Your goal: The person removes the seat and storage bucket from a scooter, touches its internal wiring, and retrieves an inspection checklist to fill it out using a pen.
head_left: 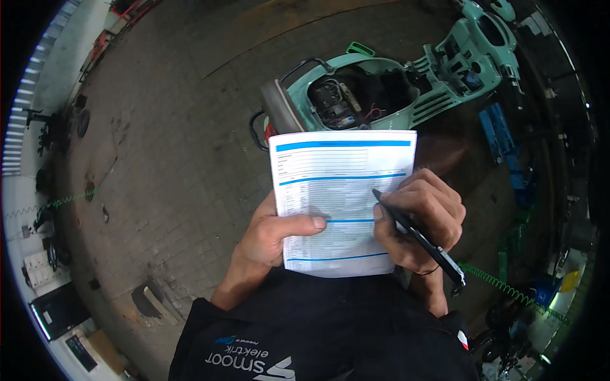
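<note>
A stack of printed paper forms with blue bands is held up in front of my dark jacket. My left hand grips its left edge, thumb lying across the front and fingers hidden behind. My right hand is closed around a black pen over the right side of the paper. The pen's tip points up and left near the form's rows; whether it touches the paper I cannot tell.
Beyond the paper stands a mint green scooter with its seat compartment uncovered. A blue metal stand is at the right, a green coiled hose at the lower right. Along the left wall lies a black case.
</note>
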Demonstrator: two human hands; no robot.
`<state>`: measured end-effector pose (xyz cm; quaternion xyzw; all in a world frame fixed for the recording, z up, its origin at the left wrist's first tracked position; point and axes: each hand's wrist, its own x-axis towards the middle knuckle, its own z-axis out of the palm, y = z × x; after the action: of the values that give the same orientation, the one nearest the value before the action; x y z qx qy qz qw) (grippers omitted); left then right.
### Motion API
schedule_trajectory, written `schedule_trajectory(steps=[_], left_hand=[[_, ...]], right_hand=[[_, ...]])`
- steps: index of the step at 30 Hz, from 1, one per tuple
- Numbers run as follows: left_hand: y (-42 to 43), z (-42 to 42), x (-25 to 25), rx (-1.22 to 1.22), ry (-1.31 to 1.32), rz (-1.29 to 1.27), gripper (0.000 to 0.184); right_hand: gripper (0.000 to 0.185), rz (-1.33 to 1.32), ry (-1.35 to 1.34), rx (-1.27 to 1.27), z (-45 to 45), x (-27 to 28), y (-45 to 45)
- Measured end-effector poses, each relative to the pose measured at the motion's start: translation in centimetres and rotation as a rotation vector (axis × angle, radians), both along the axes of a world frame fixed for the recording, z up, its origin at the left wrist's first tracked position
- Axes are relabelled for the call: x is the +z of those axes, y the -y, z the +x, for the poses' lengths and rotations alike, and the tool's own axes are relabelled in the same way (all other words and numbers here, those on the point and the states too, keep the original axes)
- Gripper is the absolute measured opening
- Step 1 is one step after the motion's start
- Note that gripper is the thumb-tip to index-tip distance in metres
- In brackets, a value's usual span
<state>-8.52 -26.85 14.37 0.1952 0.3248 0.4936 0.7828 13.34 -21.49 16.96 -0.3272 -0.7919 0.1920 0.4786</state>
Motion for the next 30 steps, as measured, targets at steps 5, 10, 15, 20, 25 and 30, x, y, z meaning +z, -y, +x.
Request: schedule_trajectory(steps=[5, 10, 15, 20, 25, 30], left_hand=[[0.2, 0.0, -0.2, 0.010, 0.031, -0.062, 0.070], [0.2, 0.0, -0.5, 0.033, 0.050, -0.043, 0.069], [0.2, -0.2, -0.3, 0.029, 0.028, -0.056, 0.069], [0.0, -0.4, -0.5, 0.007, 0.021, -0.007, 0.070], [-0.1, -0.6, -0.8, -0.015, 0.037, 0.006, 0.070], [-0.2, -0.3, -0.4, -0.006, 0.016, -0.015, 0.070]], right_hand=[[0.023, -0.012, -0.042, -0.066, -0.2, -0.3, 0.1], [0.023, -0.030, -0.098, -0.054, 0.1, -0.5, 0.2], [0.024, -0.034, -0.087, 0.042, -0.2, -0.2, -0.1], [0.024, -0.053, -0.052, 0.025, -0.1, -0.3, 0.0], [0.025, -0.056, -0.030, 0.022, -0.1, 0.0, -0.1], [0.025, -0.059, -0.029, 0.008, 0.0, -0.2, -0.1]])
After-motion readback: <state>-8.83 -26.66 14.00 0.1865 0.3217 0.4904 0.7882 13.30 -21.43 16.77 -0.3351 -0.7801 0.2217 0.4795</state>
